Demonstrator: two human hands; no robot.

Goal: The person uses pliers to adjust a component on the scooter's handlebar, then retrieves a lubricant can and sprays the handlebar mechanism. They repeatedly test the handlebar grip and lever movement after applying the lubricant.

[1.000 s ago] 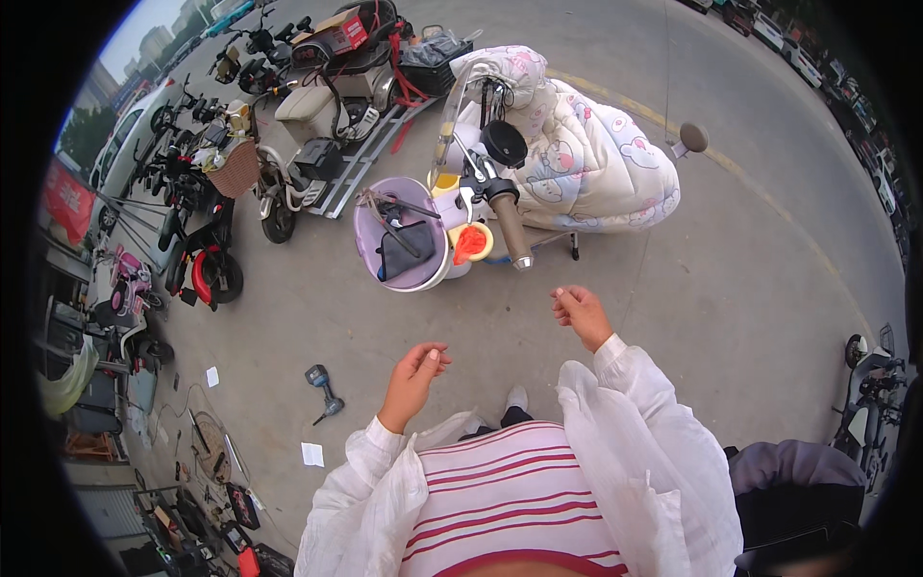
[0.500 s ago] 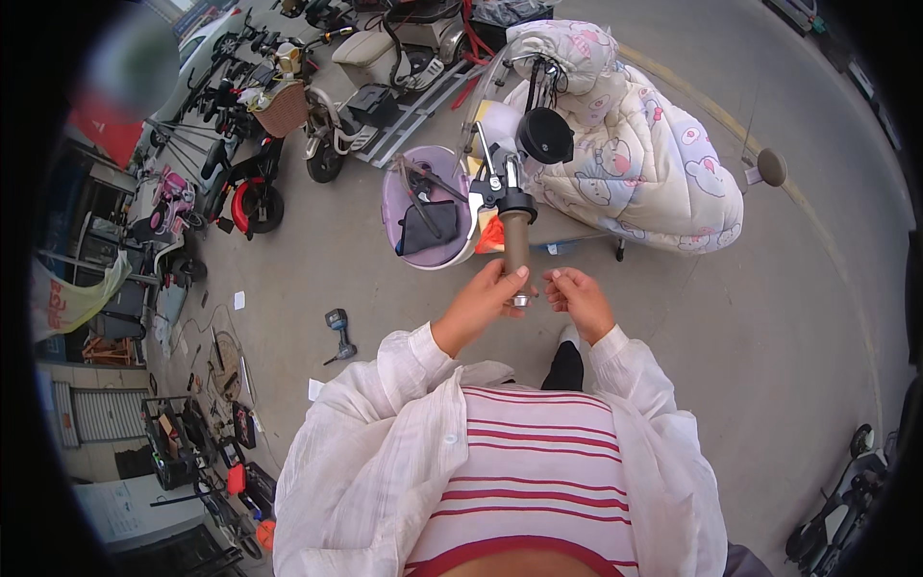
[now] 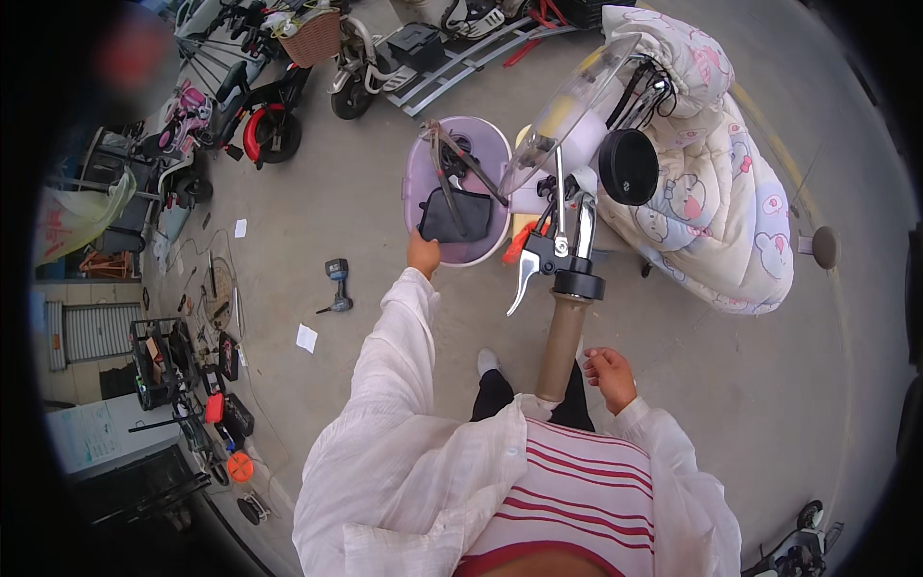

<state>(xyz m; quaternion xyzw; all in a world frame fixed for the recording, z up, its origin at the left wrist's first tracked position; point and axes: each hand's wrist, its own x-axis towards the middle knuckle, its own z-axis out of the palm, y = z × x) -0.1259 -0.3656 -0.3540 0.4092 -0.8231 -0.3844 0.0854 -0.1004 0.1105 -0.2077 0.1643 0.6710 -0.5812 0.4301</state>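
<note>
My left hand (image 3: pixel 423 254) reaches out to the near left rim of a lilac bucket (image 3: pixel 411 183), its fingers closed over the edge. Inside the bucket lie a black pouch (image 3: pixel 456 214) and dark long-handled tools, partly hidden. A brown handlebar grip (image 3: pixel 562 348) points toward my body, with a silver brake lever (image 3: pixel 522 283) on its left. Just right of the grip's end is my right hand (image 3: pixel 611 379), fingers curled together, not touching it; whatever it may hold is hidden. A round black mirror (image 3: pixel 628 167) stands above the handlebar.
A quilted, cartoon-print scooter cover (image 3: pixel 711 202) bulges at the right of the handlebar. On the ground at left are a cordless drill (image 3: pixel 336 286) and a white paper (image 3: pixel 306 338). Scattered tools and a black crate (image 3: pixel 163 361) lie farther left; parked scooters (image 3: pixel 274 135) stand behind.
My left hand has let go of the handlebar grip and moved out left to the bucket's rim. My right hand stays near the grip's end, now lower. The view has shifted.
</note>
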